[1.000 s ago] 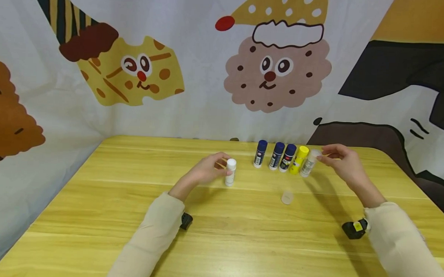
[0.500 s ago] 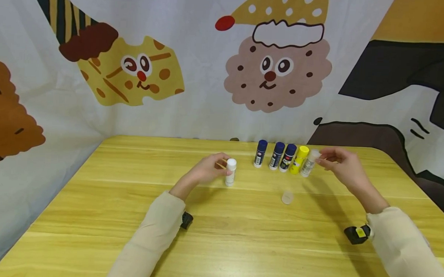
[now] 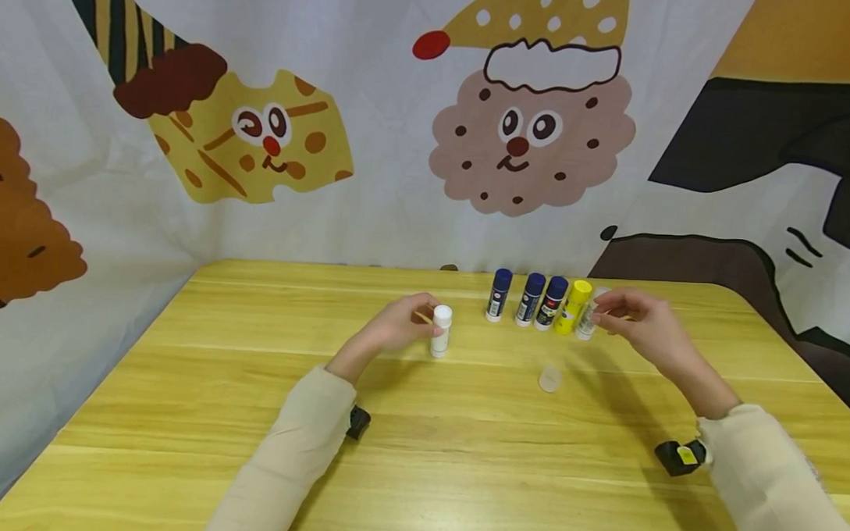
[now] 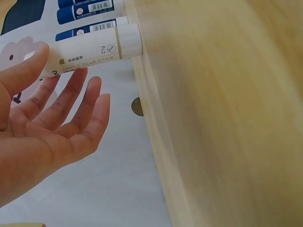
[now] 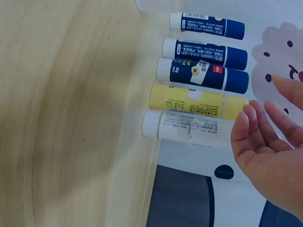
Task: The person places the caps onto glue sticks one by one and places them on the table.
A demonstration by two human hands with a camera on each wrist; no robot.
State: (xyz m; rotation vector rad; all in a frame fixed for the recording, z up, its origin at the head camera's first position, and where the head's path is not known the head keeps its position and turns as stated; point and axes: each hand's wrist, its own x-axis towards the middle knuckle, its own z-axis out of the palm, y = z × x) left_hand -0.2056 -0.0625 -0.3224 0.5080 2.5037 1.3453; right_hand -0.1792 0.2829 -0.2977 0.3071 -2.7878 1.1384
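Observation:
In the head view my left hand (image 3: 403, 323) pinches a white glue stick (image 3: 440, 341) that stands upright, thumb near its cap. Its printed label shows in the left wrist view, where the other fingers spread loosely. My right hand (image 3: 644, 324) is beside the end of a row, in front of the top of a white and clear glue stick (image 5: 184, 126). Its fingers are loosely bent and the thumb stands apart, with nothing held. Left of that stick stand a yellow glue stick (image 3: 573, 307) and several dark blue ones, such as the leftmost blue glue stick (image 3: 498, 295).
A small translucent roundish piece (image 3: 550, 378) lies on the wooden table (image 3: 460, 454) in front of the row. Behind the table hangs a white cloth (image 3: 387, 139) with cartoon prints. Each wrist carries a black camera, such as the right wrist camera (image 3: 678, 456).
My right hand has shifted slightly left and lower, and now covers part of the clear glue stick's cap. The left hand and its glue stick stay almost still.

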